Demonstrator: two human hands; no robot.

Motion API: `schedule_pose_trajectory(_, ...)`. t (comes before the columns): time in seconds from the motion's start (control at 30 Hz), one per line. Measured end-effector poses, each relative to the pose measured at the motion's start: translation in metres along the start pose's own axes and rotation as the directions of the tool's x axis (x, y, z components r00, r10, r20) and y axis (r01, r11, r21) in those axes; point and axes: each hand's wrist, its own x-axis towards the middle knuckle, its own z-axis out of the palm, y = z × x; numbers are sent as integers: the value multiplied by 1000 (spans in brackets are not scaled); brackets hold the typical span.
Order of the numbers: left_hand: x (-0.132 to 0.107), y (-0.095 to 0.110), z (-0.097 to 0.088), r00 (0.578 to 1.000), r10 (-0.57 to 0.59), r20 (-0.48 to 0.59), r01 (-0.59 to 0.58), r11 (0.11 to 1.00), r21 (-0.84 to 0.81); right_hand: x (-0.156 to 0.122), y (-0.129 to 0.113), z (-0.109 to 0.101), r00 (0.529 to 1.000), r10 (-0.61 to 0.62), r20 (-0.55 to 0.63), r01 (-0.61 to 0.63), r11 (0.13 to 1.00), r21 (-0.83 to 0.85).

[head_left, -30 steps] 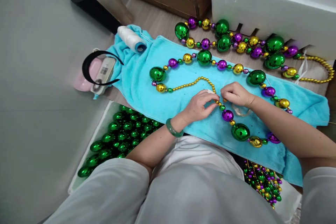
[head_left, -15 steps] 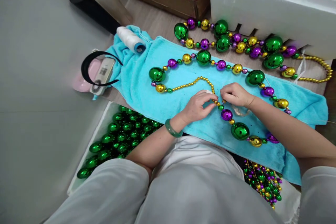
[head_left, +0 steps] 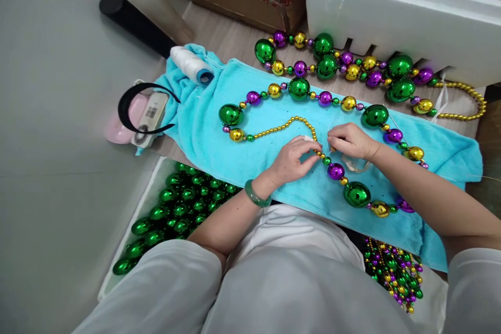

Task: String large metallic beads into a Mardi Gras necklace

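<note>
A long bead necklace (head_left: 357,194) in green, gold and purple lies in a loop on the turquoise towel (head_left: 270,156). My left hand (head_left: 294,160) pinches its small gold beads between thumb and fingertips, just above a small green bead. White material shows at the left fingers. Close by on the right, my right hand (head_left: 351,142) is closed in a pinch; what it holds is too small to make out. A pale, see-through loop of band (head_left: 356,166) lies below that hand. One run of small gold beads (head_left: 287,124) curves away from my left hand.
Behind the towel a second bead necklace (head_left: 326,67) lies by a white foam box (head_left: 376,15) of beads. A thread spool (head_left: 191,65) and black hairband (head_left: 125,107) are at left. Green beads (head_left: 180,209) fill a tray, and small mixed beads (head_left: 395,271) lie near my lap.
The view has shifted slightly, so the surroundings sit a little further left. Both hands keep nearly the same pose, the left one still pinching the gold beads.
</note>
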Motion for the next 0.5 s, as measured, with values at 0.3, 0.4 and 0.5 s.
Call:
schedule_pose_trajectory(0.3, -7, 0, -5, 997, 37, -74, -39, 999, -23, -8, -2, -21, 969, 51, -241, -139, 920, -367)
schedule_pose_trajectory(0.4, -11, 0, -8, 989, 87, -123, -89, 996, -13, -12, -16, -18, 944, 103, -315, -178, 959, -220)
schedule_pose_trajectory(0.5, -11, 0, -8, 976, 134, -169, -137, 991, -7, -15, -35, -8, 941, 318, -116, -274, 917, 289)
